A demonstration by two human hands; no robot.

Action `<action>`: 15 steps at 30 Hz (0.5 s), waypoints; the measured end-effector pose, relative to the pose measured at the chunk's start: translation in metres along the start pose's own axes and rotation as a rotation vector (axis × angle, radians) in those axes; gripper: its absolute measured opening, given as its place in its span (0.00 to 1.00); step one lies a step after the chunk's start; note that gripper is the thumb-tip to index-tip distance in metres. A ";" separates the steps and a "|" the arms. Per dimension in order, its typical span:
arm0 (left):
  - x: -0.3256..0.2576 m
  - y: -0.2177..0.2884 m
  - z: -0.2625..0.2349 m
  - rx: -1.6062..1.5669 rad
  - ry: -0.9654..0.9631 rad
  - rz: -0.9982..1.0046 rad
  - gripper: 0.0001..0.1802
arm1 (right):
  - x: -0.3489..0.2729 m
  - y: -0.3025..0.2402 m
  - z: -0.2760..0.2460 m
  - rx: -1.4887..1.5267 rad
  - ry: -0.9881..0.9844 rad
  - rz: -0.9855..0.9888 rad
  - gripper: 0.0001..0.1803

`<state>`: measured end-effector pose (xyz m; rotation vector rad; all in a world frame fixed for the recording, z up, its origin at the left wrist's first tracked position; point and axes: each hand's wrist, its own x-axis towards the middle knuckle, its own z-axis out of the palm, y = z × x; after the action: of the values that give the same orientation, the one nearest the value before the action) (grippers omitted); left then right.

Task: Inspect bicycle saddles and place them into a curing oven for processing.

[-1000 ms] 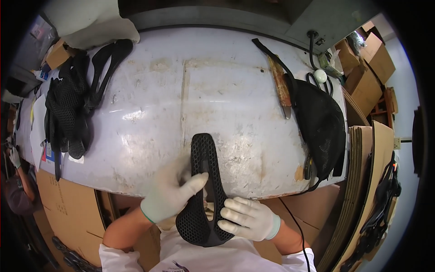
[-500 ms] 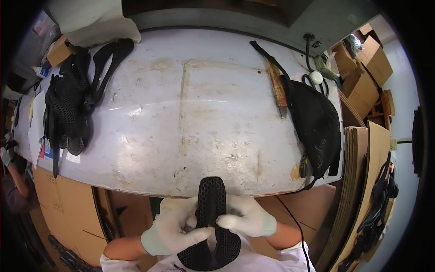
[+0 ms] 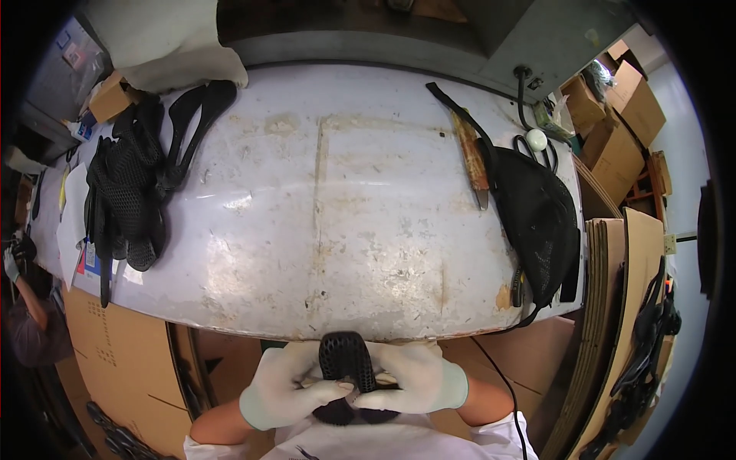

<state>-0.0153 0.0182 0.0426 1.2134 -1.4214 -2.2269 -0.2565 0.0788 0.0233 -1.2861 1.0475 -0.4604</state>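
A black perforated saddle-shaped part [image 3: 346,360] is held upright close to my body, below the front edge of the worn white table [image 3: 330,222]. My left hand [image 3: 285,386], in a white glove, wraps the part's left side with the thumb across its lower face. From the right, my gloved right hand [image 3: 418,381] grips it with the fingers meeting the left thumb. The part's lower wide end is partly hidden behind my fingers.
A pile of black mesh saddle parts [image 3: 126,192] lies at the table's left end. A black mesh bag [image 3: 537,218] and a rusty knife-like tool [image 3: 471,157] lie at the right. Cardboard boxes [image 3: 621,115] stand far right; cardboard sheets [image 3: 613,307] lean beside the table. Another person [image 3: 27,322] crouches at far left.
The black part came off the table's front edge toward my body. Both hands closed in around it and it now sits lower and nearer to my chest.
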 end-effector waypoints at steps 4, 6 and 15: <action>0.009 -0.024 -0.006 0.714 -0.080 0.593 0.20 | 0.007 0.006 -0.003 -0.425 0.440 -0.618 0.34; 0.014 -0.047 -0.007 0.652 -0.032 0.857 0.18 | -0.002 -0.001 -0.006 -0.367 0.343 -0.604 0.28; 0.020 -0.063 -0.018 0.663 -0.234 1.032 0.20 | 0.013 -0.005 0.018 -0.434 0.365 -0.775 0.34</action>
<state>-0.0005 0.0263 -0.0234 0.1461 -2.2600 -1.2211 -0.2341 0.0767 0.0215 -2.0531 0.9403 -1.1287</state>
